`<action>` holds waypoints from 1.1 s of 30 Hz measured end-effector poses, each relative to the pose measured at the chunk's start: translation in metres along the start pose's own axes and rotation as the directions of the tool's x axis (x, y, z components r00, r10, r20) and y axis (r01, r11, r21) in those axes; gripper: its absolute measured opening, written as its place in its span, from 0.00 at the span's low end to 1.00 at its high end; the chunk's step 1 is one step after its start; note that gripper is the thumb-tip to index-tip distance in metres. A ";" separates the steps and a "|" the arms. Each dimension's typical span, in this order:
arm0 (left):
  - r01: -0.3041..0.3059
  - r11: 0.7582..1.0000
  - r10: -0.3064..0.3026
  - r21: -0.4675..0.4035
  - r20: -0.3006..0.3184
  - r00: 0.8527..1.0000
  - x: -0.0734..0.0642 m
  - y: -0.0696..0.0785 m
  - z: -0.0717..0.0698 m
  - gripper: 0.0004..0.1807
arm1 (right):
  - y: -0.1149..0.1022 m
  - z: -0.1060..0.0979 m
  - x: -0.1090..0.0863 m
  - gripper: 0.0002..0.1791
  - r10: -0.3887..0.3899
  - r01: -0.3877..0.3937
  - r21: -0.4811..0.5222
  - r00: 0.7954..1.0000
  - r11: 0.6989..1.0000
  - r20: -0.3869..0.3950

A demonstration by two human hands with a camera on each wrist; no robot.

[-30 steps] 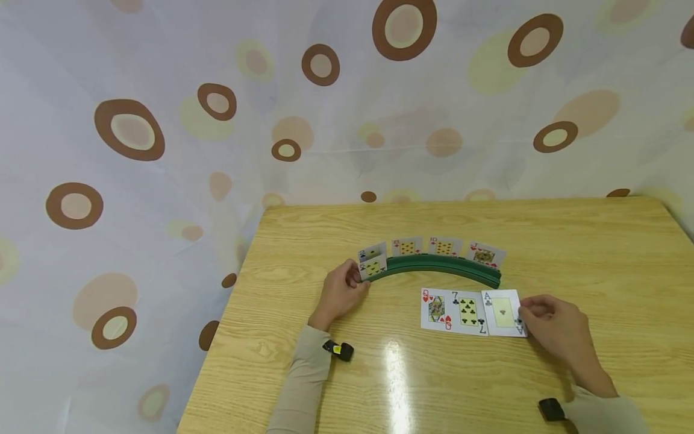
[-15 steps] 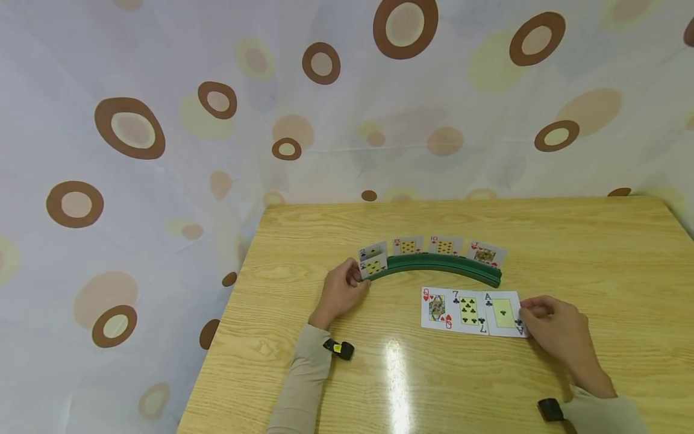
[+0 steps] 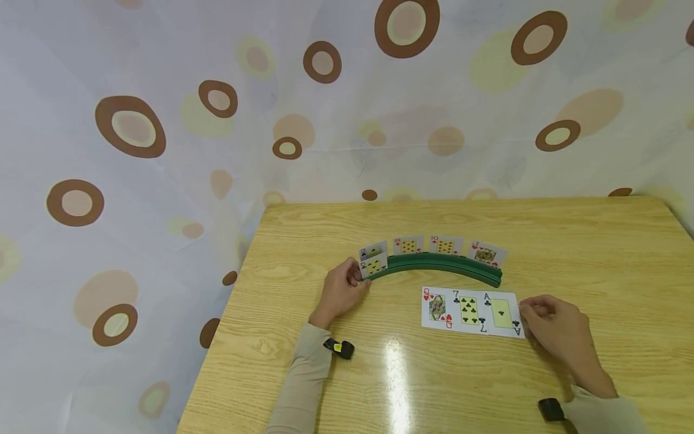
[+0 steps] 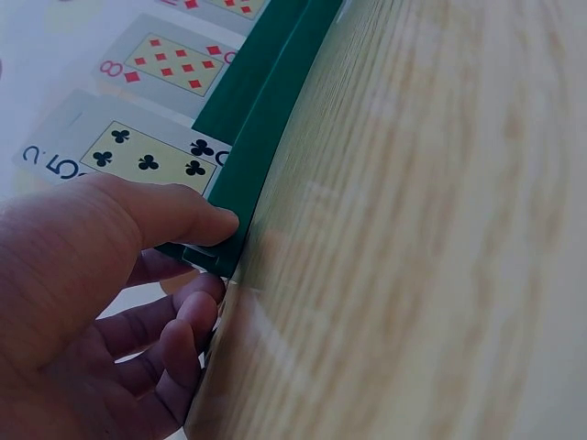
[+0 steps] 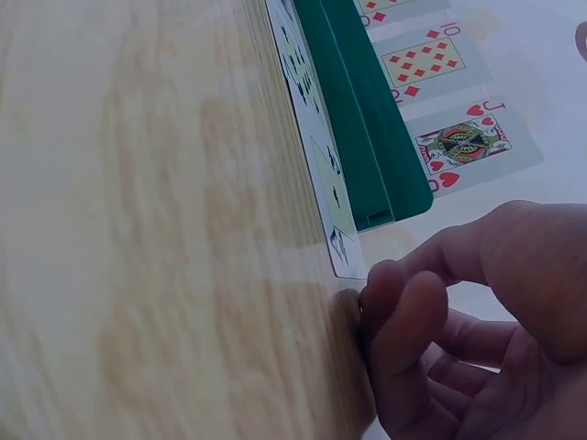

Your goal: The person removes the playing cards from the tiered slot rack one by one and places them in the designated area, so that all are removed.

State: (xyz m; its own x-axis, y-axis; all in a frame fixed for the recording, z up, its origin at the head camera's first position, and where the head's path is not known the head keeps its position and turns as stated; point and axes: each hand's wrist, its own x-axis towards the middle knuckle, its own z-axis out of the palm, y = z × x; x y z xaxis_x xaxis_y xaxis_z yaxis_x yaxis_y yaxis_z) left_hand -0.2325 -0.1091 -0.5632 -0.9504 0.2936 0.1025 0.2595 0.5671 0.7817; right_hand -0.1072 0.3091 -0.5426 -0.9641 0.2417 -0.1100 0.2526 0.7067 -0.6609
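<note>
A curved green card holder (image 3: pixel 434 263) stands on the table. My left hand (image 3: pixel 340 292) grips its left end, thumb (image 4: pixel 206 218) on the front face and the other fingers curled around the end. A five of clubs (image 4: pixel 151 158) stands in front of another black card (image 3: pixel 373 249) there. Below the holder, a queen of hearts (image 3: pixel 437 308), seven of clubs (image 3: pixel 469 311) and ace of clubs (image 3: pixel 502 313) lie face up, side by side in a row. My right hand (image 3: pixel 561 328) is at the ace's right edge, with loosely curled fingertips right beside it.
An eight of diamonds (image 3: pixel 408 246), ten of diamonds (image 3: pixel 446 246) and jack of hearts (image 5: pixel 463 142) stand spaced along the holder. The wooden table (image 3: pixel 303 235) meets a patterned curtain (image 3: pixel 347 150) at its back and left edges. Black bands sit on both wrists.
The ace of clubs has shifted slightly left and lies level with the seven, its right edge out from under my right fingers. My left hand and the holder have stayed in place.
</note>
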 end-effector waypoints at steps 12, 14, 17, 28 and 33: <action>0.010 1.000 -0.010 0.011 -0.005 1.000 0.001 -0.001 0.001 0.11 | -0.007 0.009 -0.006 0.15 -0.085 0.091 0.061 0.991 0.994 -0.099; 0.010 1.000 -0.010 0.013 -0.005 1.000 0.001 -0.001 0.001 0.11 | -0.012 0.010 -0.006 0.14 -0.104 0.115 0.091 0.987 0.989 -0.125; 0.009 1.000 -0.009 0.019 -0.004 1.000 0.001 -0.001 0.001 0.11 | -0.020 0.013 -0.004 0.13 -0.127 0.147 0.129 0.981 0.981 -0.150; 0.003 1.000 -0.003 0.015 0.000 1.000 0.003 0.001 0.000 0.10 | -0.052 0.025 0.007 0.10 -0.299 0.321 0.219 0.945 0.921 -0.131; 0.006 1.000 -0.006 0.007 0.004 1.000 0.001 0.001 -0.001 0.10 | -0.066 0.038 0.013 0.09 -0.395 0.405 0.299 0.914 0.864 -0.097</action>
State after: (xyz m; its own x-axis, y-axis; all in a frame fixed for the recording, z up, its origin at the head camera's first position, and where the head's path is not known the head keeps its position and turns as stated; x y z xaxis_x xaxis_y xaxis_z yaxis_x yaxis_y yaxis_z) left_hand -0.2336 -0.1091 -0.5614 -0.9512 0.2934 0.0951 0.2550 0.5745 0.7777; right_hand -0.1391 0.2402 -0.5285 -0.9725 0.0066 0.2328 -0.1970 0.5098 -0.8374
